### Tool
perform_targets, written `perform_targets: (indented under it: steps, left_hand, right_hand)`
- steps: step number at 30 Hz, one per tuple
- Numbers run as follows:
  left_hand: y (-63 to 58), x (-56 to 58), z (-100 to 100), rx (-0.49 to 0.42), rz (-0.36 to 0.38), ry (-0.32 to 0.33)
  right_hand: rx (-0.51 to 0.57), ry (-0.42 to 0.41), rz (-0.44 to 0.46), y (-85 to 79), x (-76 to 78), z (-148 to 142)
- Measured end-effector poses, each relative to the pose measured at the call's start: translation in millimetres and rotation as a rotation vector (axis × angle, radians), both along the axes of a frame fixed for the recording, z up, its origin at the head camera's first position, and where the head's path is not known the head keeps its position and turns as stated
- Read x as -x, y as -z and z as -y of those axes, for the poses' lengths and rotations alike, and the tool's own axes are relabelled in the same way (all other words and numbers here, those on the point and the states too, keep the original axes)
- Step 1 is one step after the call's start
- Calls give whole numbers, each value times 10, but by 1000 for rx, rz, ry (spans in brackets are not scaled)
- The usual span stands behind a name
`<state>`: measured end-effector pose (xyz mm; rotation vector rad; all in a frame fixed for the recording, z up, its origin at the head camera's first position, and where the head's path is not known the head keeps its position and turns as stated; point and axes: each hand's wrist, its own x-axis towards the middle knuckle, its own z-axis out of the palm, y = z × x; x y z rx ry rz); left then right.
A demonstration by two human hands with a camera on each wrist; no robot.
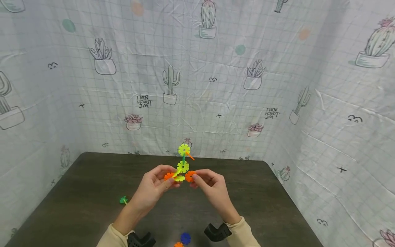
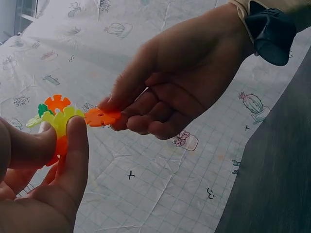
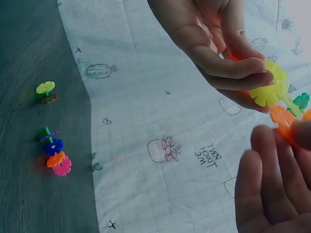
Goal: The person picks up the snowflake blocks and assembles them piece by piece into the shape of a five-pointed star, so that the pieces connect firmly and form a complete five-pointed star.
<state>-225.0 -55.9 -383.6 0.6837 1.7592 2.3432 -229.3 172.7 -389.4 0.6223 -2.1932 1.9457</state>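
A cluster of notched discs [image 1: 186,167] is held up above the dark surface [image 1: 253,202], apparently so that its edges can be reached from either side. By the left hand [image 1: 151,188] it is steadied low down, thumb and fingers closed in a pinch on its yellow and orange pieces, which seems to leave the upper branch, with its top yellow disc [image 1: 184,146], free of the fingers. A single orange disc [image 1: 190,176] is pinched by the right hand [image 1: 215,189] between thumb and forefinger; with this narrow grip, much of the rim is left exposed toward the yellow disc [image 1: 179,178] beside it. Whether the two rims are touching or slotted together cannot be told. In the right wrist view, a joined row of pieces [image 3: 54,146] and, apart from it, a yellow-green disc [image 3: 45,87] are seen lying on the surface. A green piece [image 1: 123,199] is also seen near the left forearm, presumably placed aside to leave room for the hands.
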Motion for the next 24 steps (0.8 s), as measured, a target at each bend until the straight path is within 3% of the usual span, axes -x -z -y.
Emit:
perform_targets:
  steps: [14,24]
  left_hand:
    - [0,16,-40,-2,-8,26]
    - [-33,5,-54,13,38,12]
  right_hand:
    - [-18,-48,-55,18,-3,5]
    - [-53,-88,-90,-5,-26,-1]
